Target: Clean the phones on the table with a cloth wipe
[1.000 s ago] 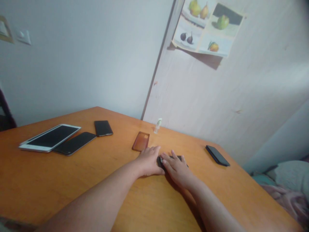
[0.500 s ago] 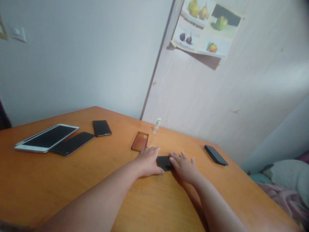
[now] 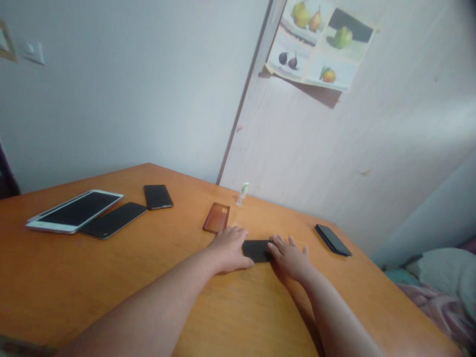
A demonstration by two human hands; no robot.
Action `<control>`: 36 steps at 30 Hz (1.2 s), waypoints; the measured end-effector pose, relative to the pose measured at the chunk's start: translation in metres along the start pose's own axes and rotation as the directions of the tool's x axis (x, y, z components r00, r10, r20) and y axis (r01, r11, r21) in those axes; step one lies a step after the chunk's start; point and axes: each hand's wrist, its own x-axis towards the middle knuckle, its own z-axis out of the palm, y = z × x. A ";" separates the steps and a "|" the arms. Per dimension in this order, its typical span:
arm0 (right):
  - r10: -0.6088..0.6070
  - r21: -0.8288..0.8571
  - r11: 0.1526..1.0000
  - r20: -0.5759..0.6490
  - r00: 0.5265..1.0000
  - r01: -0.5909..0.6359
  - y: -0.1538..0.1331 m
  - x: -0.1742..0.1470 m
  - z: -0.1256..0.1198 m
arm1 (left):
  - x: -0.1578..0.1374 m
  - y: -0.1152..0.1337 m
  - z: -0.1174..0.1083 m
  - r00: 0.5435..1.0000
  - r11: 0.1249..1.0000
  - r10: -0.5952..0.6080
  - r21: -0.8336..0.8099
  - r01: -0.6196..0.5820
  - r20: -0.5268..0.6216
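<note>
The clock is read here from the flat black device (image 3: pixel 257 251), which lies on the orange wooden table (image 3: pixel 238 312) between the two hands of the person. At nine o'clock the left hand (image 3: pixel 229 252) rests by its left end, with the thumb and the fingers set wide around this end; one cannot tell surely whether they press on its edges. At three o'clock the right hand (image 3: pixel 292 258) lies palm down, its fingers spread and straight, and their tips cover the right end of the device. At ten o'clock is the brown see-through case (image 3: pixel 216 218), its near edge partly behind the left hand's fingers, and near half past eleven stands the small clear bottle (image 3: pixel 241 197). Well apart toward three o'clock lies the dark folded case (image 3: pixel 333 240). Far toward nine o'clock the white tablet (image 3: pixel 80 209) partly overlaps the grey-edged phone (image 3: pixel 121 218) in the view, and the small black slab (image 3: pixel 158 196) is just beside, nearer to ten. At one o'clock the fruit picture sheet (image 3: pixel 318 49) hangs on the wall.
</note>
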 end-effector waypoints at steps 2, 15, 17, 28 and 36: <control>0.032 -0.027 0.999 -0.019 0.999 -0.033 0.002 0.001 0.000 | 0.000 0.000 0.001 1.000 1.000 0.005 0.001 -0.005 -0.008; -0.031 -0.066 0.997 0.025 0.999 0.032 0.001 -0.007 -0.005 | 0.000 -0.002 0.004 0.999 1.000 -0.007 0.012 0.007 -0.034; -0.066 -0.057 0.996 0.032 0.997 0.067 -0.002 -0.010 -0.007 | 0.000 -0.002 0.004 1.000 1.000 -0.002 0.008 0.002 -0.029; -0.103 -0.021 0.994 0.131 0.986 0.106 -0.004 -0.017 -0.018 | 0.000 -0.003 0.003 1.000 0.999 0.015 -0.032 -0.015 -0.015; -0.389 0.133 0.920 0.197 0.900 0.368 -0.020 -0.026 -0.018 | 0.000 -0.002 0.000 0.999 1.000 -0.013 -0.002 0.012 -0.032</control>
